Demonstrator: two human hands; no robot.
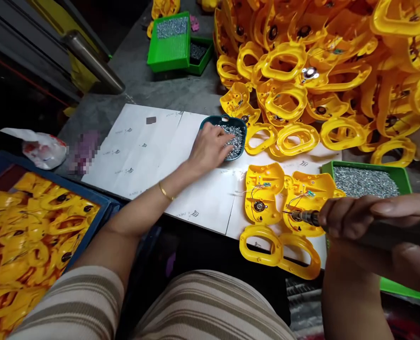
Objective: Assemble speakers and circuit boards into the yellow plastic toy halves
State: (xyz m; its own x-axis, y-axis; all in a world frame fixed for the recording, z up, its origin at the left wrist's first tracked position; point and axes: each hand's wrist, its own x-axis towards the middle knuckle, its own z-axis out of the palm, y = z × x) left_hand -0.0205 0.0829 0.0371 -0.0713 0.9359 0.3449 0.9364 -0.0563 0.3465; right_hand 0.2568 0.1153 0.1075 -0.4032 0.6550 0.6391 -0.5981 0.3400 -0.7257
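Observation:
My left hand (210,147) reaches into a small dark teal dish (210,122) of silver screws (235,134), fingers curled into the pile; what they pinch is hidden. My right hand (369,222) is closed round a dark electric screwdriver (306,217) whose tip rests on the right one of two yellow plastic shells (263,193) lying open on white paper (149,151). Both shells show small wires and a round part inside. Their loop handles (278,248) point toward me.
A large heap of yellow handled shells (323,71) fills the far right. A green tray of screws (365,182) sits beside my right hand; two more green trays (170,42) stand at the back. A blue crate of yellow shells (29,231) is at my left.

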